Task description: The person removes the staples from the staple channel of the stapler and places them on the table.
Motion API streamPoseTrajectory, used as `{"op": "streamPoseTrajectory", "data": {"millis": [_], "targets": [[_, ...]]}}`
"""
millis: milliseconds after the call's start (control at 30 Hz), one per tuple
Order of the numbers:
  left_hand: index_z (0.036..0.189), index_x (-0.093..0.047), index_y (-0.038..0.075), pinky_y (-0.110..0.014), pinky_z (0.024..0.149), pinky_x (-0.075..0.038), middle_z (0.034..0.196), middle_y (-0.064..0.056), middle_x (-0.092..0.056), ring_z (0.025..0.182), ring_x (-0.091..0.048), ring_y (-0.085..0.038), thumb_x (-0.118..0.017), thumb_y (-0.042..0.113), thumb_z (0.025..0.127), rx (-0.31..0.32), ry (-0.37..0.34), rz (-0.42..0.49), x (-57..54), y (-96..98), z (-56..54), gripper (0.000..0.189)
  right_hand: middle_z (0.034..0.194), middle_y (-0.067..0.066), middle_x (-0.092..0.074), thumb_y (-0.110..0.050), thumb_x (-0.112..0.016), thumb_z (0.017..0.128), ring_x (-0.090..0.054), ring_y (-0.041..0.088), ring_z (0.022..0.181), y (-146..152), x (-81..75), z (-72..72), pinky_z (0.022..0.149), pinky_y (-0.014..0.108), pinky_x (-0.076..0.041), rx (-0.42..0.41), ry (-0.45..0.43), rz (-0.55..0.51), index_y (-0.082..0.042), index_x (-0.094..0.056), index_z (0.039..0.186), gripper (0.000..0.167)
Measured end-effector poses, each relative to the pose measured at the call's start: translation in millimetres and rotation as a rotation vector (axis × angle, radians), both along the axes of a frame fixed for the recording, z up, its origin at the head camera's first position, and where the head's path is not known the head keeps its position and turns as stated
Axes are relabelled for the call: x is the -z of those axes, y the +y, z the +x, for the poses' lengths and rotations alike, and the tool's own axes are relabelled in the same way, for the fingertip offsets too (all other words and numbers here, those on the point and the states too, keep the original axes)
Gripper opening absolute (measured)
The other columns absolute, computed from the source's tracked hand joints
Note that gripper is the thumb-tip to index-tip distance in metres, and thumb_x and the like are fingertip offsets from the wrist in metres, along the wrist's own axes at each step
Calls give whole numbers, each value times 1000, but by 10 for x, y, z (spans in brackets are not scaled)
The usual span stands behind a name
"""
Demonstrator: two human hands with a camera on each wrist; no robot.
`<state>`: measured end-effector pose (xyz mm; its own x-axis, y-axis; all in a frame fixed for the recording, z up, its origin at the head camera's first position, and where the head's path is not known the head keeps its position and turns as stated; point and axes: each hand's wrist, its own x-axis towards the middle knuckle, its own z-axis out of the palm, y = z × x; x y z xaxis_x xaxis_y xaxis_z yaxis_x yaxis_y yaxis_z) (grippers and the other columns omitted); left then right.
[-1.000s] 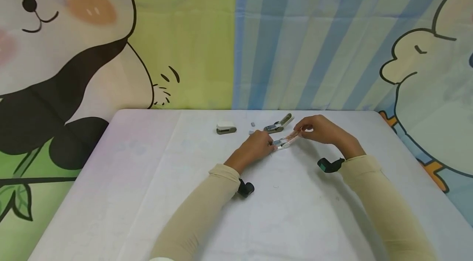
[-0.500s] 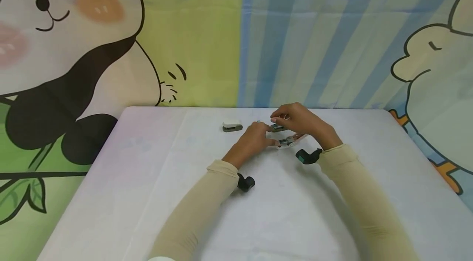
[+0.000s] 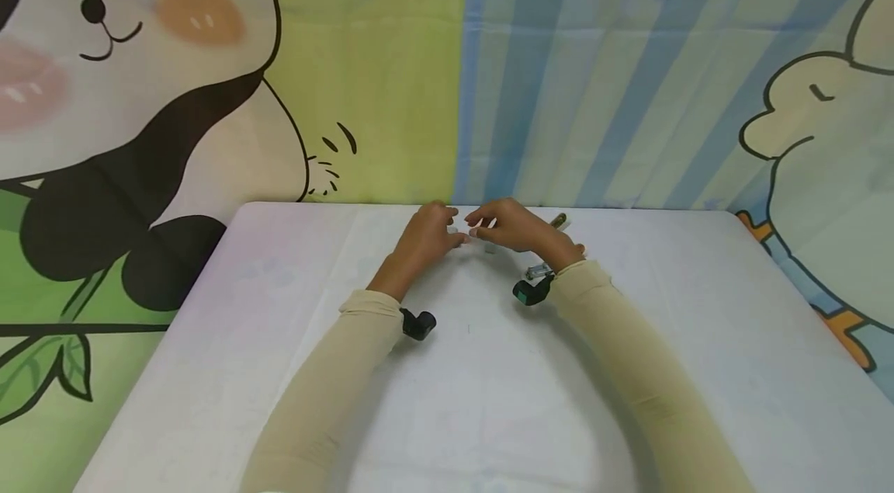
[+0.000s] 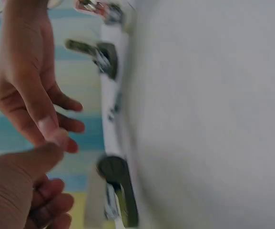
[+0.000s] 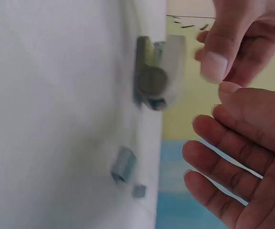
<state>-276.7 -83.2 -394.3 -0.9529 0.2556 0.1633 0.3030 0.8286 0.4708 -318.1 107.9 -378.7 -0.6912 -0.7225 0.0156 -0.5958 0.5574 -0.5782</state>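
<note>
My left hand (image 3: 426,233) and right hand (image 3: 513,225) meet thumb to thumb over the back of the table. Left thumb and index finger stand apart in the head view. The right hand's fingers (image 5: 218,176) are loosely bent and spread, and nothing shows between them. Beside the hands is a white and grey-green stapler (image 5: 151,78), folded together and mostly hidden from the head view by the left hand. A small staple strip (image 5: 124,164) and a shorter piece (image 5: 139,191) lie near it.
A grey-green stapler (image 4: 107,59) lies unfolded behind the right wrist. A pink and white stapler (image 3: 539,271), also unfolded, lies partly under the right forearm. Wrist cameras (image 3: 419,324) jut from both sleeves. A printed curtain (image 3: 391,74) hangs behind the table (image 3: 475,392).
The left hand has let go of the pink stapler and moved left and back. The right hand has left the pink stapler, passing over the grey one, and moved left to meet it.
</note>
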Motion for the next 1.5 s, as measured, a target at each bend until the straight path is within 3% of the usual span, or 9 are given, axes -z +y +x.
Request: {"op": "streamPoseTrajectory", "data": {"millis": [100,233,433,600,800,900,1000,1267,1500], "targets": [[131,-58,-3,-38,86,-46,111,-15,-57,102,-54,-28,-81,30,81,16,33,-4,61,-120,4,64,125,13,-61,-15,-65,95,-61,27,105,-70,79,-61,84,40,-51,-8,-45,21,-2,-62,128,35],[141,-47,-2,-42,94,-42,124,-19,-51,114,-47,-34,-83,33,79,-39,-44,17,184,-253,-5,80,138,10,-52,-20,-68,94,-56,28,115,-147,161,-122,87,42,-49,16,-79,66,-7,-57,135,45],[131,-56,-7,-41,94,-44,116,-20,-62,111,-56,-31,-83,25,80,-119,-164,136,310,-430,-41,66,139,9,-53,-21,-69,92,-52,29,120,-249,174,-130,93,44,-45,6,-75,80,-6,-55,138,50],[115,-68,-6,-39,88,-46,108,-18,-67,102,-60,-27,-80,15,81,-89,-127,201,339,-448,-43,42,135,11,-56,-16,-70,91,-55,27,114,-332,187,-113,92,42,-45,-13,-62,89,-5,-55,137,49],[100,-74,-2,-37,76,-47,90,-11,-71,82,-59,-22,-77,12,85,-88,-111,269,351,-436,-1,21,109,8,-63,-13,-70,91,-55,20,90,-489,223,-122,79,33,-44,-42,13,111,-5,-67,124,34],[101,-73,-3,-36,77,-47,91,-11,-71,83,-60,-20,-75,13,87,-80,-136,293,354,-456,15,21,102,7,-63,-14,-72,90,-54,18,85,-526,222,-119,77,32,-44,-32,31,125,-5,-70,118,29],[104,-72,-3,-36,79,-48,94,-11,-71,85,-60,-19,-74,13,88,-46,-145,301,360,-491,14,23,104,6,-64,-15,-73,89,-57,17,91,-529,205,-108,81,33,-46,-19,-5,119,-5,-71,115,28],[110,-71,-2,-32,77,-48,99,-11,-70,86,-61,-18,-73,11,88,13,-196,380,385,-575,73,26,106,4,-65,-17,-73,90,-59,17,95,-502,179,-82,83,34,-47,-76,-72,114,-6,-71,114,27],[95,-73,2,-27,61,-40,80,-4,-65,69,-50,-14,-78,19,84,45,-281,411,389,-581,126,21,92,-2,-66,-23,-73,89,-58,13,80,-470,231,-55,74,31,-47,-128,-146,106,-9,-70,110,25]]}}
